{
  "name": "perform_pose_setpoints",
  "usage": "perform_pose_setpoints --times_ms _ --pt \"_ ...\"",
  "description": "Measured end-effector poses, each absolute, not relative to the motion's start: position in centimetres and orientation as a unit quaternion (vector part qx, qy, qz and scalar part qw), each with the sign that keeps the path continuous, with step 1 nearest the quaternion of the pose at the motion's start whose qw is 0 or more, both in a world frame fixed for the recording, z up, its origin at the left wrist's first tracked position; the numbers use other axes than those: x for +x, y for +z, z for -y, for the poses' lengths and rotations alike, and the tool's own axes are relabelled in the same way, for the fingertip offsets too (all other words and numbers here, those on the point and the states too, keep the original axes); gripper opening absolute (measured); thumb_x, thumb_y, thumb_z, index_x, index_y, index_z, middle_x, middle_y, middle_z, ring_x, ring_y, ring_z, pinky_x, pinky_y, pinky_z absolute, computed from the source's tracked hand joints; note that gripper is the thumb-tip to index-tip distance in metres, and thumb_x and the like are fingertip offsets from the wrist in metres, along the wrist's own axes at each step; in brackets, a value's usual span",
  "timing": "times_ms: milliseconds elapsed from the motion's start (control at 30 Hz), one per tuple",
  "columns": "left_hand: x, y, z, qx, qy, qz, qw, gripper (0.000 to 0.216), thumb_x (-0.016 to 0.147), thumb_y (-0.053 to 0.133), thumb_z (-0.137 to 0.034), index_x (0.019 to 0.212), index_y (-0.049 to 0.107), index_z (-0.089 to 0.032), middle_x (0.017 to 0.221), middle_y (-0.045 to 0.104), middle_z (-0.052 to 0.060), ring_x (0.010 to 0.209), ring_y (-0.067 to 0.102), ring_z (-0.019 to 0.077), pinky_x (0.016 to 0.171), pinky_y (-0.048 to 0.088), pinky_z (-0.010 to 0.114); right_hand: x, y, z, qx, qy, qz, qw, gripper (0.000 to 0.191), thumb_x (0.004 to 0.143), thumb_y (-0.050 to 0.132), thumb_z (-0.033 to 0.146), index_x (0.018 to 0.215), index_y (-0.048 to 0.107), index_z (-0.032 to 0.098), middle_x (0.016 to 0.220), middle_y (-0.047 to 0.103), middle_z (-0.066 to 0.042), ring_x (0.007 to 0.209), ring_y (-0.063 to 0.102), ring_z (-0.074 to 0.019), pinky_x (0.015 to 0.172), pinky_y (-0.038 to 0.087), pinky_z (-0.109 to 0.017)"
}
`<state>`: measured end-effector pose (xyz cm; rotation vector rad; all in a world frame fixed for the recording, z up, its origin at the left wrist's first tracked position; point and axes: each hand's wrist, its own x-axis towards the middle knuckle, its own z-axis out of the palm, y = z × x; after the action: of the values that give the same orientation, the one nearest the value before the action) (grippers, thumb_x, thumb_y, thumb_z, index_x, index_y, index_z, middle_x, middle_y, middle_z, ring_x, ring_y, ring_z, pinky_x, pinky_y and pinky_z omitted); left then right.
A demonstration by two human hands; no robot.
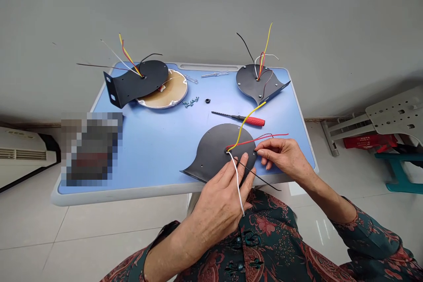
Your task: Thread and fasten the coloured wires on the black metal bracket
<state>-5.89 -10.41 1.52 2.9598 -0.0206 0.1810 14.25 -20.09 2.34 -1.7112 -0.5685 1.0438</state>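
Head view: left hand (222, 202) flat on nearest black plate (213, 150).

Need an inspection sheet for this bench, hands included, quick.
Surface: blue table, pale rim.
Job's things: front plate; back left plate partly over round panel; back right plate.
Clutter: loose screws, black ring, red-handled screwdriver; pixelated patch at left, contents unclear.
Hands: left hand resting on front plate; right hand at plate's right edge, grip unclear.
Cables: yellow wire, red wire, white wire, black wire near front plate's middle; white one crosses left hand.
Surroundings: grey wall, tiled floor, red box at right.
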Motion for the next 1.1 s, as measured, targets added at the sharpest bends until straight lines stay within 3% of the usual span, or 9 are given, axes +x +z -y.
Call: perform_pose_setpoints --times_ms 367,467,533,633,700,767,867,967,1100 --pt "-5.7 1.8 11.0 0.993 0.046 -0.018 0.103 0.079 0.087 0.073 -0.049 0.149 0.045 -0.008 0.161 0.031 0.03 0.144 0.043 0.0434 0.115 0.042 0.056 14.2 2.3 20.0 -0.707 0.42 0.236 0.518 0.035 0.072 0.08 0.048 0.084 0.074 0.016 0.058 0.064 0.002 0.049 0.057 -0.0099 0.048 0.052 -0.024" --pt "-7.3 2.9 10.0 0.986 0.064 0.018 0.153 0.087 0.081 0.075 -0.061 0.147 0.048 -0.011 0.16 0.038 0.027 0.147 0.039 0.0442 0.113 0.046 0.056 14.5 2.3 20.0 -0.716 0.401 0.24 0.519 0.035 0.072 0.079 0.049 0.082 0.074 0.016 0.066 0.067 -0.001 0.051 0.057 -0.0098 0.05 0.053 -0.025" --pt "-8.8 3.7 9.0 0.973 0.116 0.016 0.199 0.078 0.086 0.068 -0.063 0.144 0.051 -0.015 0.153 0.05 0.022 0.145 0.043 0.0384 0.11 0.05 0.052 14.7 2.3 20.0 -0.722 0.389 0.24 0.52 0.034 0.072 0.08 0.049 0.081 0.075 0.016 0.071 0.068 -0.002 0.052 0.056 -0.0096 0.051 0.054 -0.026" --pt "-10.1 4.3 7.3 0.939 0.238 -0.127 0.215 0.042 0.097 0.064 -0.036 0.136 0.056 -0.021 0.135 0.067 0.013 0.13 0.06 0.0272 0.107 0.054 0.045 15.0 2.2 20.1 -0.724 0.381 0.25 0.518 0.032 0.072 0.08 0.048 0.08 0.076 0.017 0.078 0.071 -0.005 0.056 0.057 -0.011 0.052 0.054 -0.027" --pt "-9.9 3.8 6.1 0.907 0.272 -0.237 0.217 0.044 0.097 0.065 -0.031 0.138 0.055 -0.023 0.132 0.068 0.012 0.122 0.065 0.0264 0.104 0.056 0.046 14.9 2.0 20.1 -0.724 0.372 0.267 0.516 0.029 0.074 0.078 0.046 0.077 0.077 0.018 0.09 0.074 -0.008 0.068 0.064 -0.0156 0.053 0.054 -0.028" --pt "-9.0 2.8 4.6 0.879 0.25 -0.302 0.272 0.056 0.096 0.064 -0.039 0.147 0.048 -0.022 0.138 0.065 0.014 0.119 0.067 0.0274 0.101 0.058 0.048 14.7 1.7 20.0 -0.726 0.355 0.287 0.514 0.025 0.077 0.075 0.044 0.075 0.077 0.019 0.099 0.076 -0.011 0.087 0.07 -0.0228 0.057 0.055 -0.029" --pt "-7.3 1.1 2.5 0.835 0.193 -0.32 0.404 0.059 0.097 0.059 -0.043 0.148 0.047 -0.018 0.136 0.067 0.015 0.113 0.071 0.025 0.098 0.06 0.045 14.2 1.2 20.0 -0.731 0.321 0.321 0.51 0.018 0.08 0.071 0.038 0.073 0.076 0.022 0.094 0.077 -0.009 0.11 0.07 -0.0294 0.076 0.058 -0.035" --pt "-6.4 0.2 1.1 0.796 0.175 -0.321 0.483 0.054 0.096 0.058 -0.041 0.143 0.053 -0.015 0.129 0.071 0.015 0.11 0.072 0.0235 0.097 0.061 0.042 13.8 0.7 20.1 -0.738 0.289 0.35 0.499 0.014 0.085 0.067 0.032 0.076 0.075 0.024 0.09 0.078 -0.005 0.118 0.069 -0.0295 0.097 0.054 -0.042" --pt "-6.2 0.0 0.9 0.782 0.179 -0.337 0.493 0.051 0.09 0.062 -0.038 0.136 0.061 -0.018 0.127 0.073 0.011 0.108 0.072 0.0236 0.098 0.06 0.044 13.0 0.1 20.4 -0.746 0.217 0.407 0.48 0.013 0.091 0.063 0.026 0.083 0.074 0.026 0.09 0.078 -0.002 0.116 0.071 -0.0279 0.096 0.056 -0.041"
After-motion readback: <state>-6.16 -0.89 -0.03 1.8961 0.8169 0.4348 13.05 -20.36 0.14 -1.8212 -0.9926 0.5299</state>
